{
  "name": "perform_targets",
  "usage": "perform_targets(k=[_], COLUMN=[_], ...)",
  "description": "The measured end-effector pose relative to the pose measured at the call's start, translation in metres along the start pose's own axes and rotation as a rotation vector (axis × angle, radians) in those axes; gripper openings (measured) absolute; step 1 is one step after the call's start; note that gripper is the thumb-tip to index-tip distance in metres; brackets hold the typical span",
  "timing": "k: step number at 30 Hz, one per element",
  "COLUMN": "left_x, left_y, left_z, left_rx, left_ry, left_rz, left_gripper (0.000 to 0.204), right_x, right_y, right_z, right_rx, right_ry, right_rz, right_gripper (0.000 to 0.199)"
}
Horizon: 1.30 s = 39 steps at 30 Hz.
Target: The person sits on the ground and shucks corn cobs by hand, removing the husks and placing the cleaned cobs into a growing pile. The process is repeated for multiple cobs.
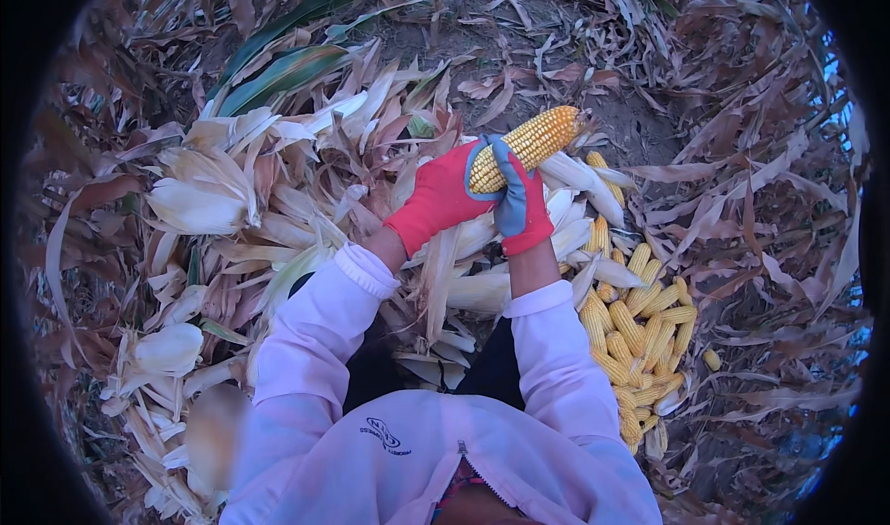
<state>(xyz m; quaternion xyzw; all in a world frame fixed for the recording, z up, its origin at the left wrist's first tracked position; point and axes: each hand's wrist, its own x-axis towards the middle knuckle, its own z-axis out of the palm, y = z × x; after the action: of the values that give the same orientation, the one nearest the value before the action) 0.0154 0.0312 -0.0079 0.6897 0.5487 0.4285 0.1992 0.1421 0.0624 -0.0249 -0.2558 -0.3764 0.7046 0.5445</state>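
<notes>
Your fingers are curled tight around a bare yellow corn cob [527,145]: the left hand [443,196] wraps its lower end, and the right hand [521,211] clamps it just beside, the two red gloves touching. The cob tilts up and away to your right, above the ground. A pile of husked cobs [640,326] lies near your right sleeve; pale husks [218,186] spread to your left.

Person seen from above wearing a pale pink zip-front jacket with ribbed cuffs and a small dark emblem on the chest. Both the left hand [440,196] and right hand [521,205] wear red knit gloves with grey-blue coated fingers [508,168], over dark trousers
</notes>
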Motion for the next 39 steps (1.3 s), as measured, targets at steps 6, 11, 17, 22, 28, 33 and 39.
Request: perform_targets(k=[6, 11, 17, 22, 28, 33, 39], left_x=[0.004, -0.007, -0.009, -0.01, -0.003, -0.005, -0.004], left_y=[-0.012, -0.013, -0.024, -0.017, -0.019, -0.01, -0.009], left_z=[0.015, 0.023, 0.028, 0.024, 0.017, 0.017, 0.023], left_rx=[0.144, 0.03, -0.375, -0.523, -0.476, -0.63, -0.713], left_ry=[0.014, -0.064, -0.138, -0.188, -0.351, -0.179, -0.28], left_rz=[0.075, -0.048, -0.197, -0.231, -0.26, -0.213, -0.162], left_gripper=[0.074, 0.058, 0.049, 0.045, 0.046, 0.04, 0.051], right_x=[0.014, 0.016, -0.004, -0.009, -0.002, 0.001, -0.008], right_y=[0.009, -0.004, -0.018, -0.019, -0.017, -0.016, -0.025], right_z=[-0.016, -0.025, 0.014, 0.025, 0.0, 0.005, 0.02], right_rx=[0.254, 0.237, -0.066, -0.008, 0.257, 0.2, -0.175], right_ry=[0.101, 0.073, 0.066, 0.084, 0.141, 0.07, -0.014], right_rz=[-0.089, -0.196, -0.269, -0.401, -0.254, -0.291, -0.502], right_gripper=[0.038, 0.042, 0.045, 0.05, 0.05, 0.05, 0.063])
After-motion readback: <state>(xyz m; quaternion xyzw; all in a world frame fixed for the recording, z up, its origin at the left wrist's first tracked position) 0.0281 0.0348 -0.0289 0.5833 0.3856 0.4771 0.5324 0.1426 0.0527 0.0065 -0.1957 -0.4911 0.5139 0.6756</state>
